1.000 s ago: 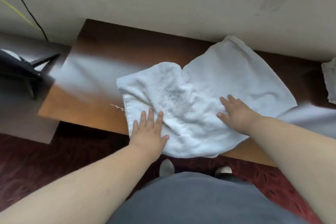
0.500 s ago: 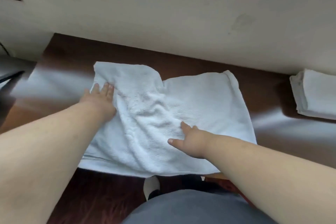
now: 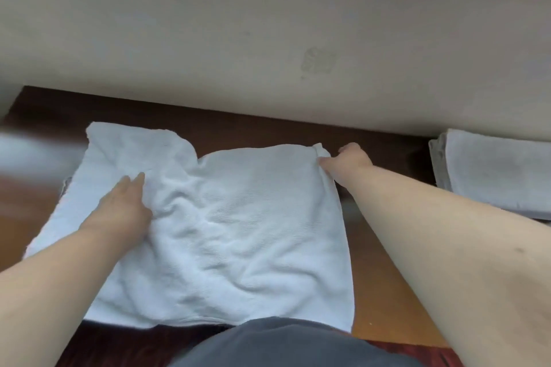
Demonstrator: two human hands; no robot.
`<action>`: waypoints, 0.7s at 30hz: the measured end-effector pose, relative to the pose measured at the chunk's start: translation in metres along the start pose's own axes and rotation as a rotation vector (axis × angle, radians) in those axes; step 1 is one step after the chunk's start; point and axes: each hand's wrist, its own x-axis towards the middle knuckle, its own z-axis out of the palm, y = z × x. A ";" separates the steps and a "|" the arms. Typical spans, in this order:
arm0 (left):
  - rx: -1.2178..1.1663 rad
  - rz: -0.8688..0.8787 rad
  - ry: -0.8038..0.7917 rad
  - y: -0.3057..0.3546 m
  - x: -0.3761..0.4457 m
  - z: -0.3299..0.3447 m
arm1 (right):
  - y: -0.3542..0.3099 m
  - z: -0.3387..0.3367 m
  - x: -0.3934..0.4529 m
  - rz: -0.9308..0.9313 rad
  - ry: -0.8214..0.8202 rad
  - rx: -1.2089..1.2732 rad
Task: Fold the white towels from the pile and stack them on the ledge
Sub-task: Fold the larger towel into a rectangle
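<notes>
A white towel (image 3: 238, 232) lies spread and wrinkled across the brown wooden ledge (image 3: 387, 292), its near edge hanging over the front. My left hand (image 3: 123, 208) rests flat on the towel's left part, fingers straight. My right hand (image 3: 347, 161) pinches the towel's far right corner, which is lifted a little. A stack of folded white towels (image 3: 492, 176) sits at the right end of the ledge against the wall.
A pale wall (image 3: 268, 39) rises directly behind the ledge. Dark red carpet (image 3: 125, 345) shows below the ledge's front edge. My grey clothing (image 3: 283, 345) fills the bottom middle.
My right hand left the towel's middle and reached to its far right corner, pinching it. My left hand slid from the far left edge toward the centre. The camera came closer.
</notes>
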 end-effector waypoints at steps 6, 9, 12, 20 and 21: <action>0.194 0.045 -0.227 -0.010 0.002 0.014 | 0.004 0.020 0.015 -0.178 -0.038 -0.080; 0.261 0.047 -0.240 -0.013 0.010 0.006 | 0.011 0.010 0.017 -0.036 0.009 0.081; 0.343 0.079 -0.215 -0.014 0.025 -0.007 | 0.026 -0.005 0.020 0.166 0.112 0.489; 0.379 0.158 -0.234 0.008 0.051 -0.020 | 0.045 -0.012 0.014 0.353 0.132 1.030; 0.367 0.156 -0.240 0.008 0.055 -0.021 | 0.045 -0.011 0.016 0.320 0.099 1.010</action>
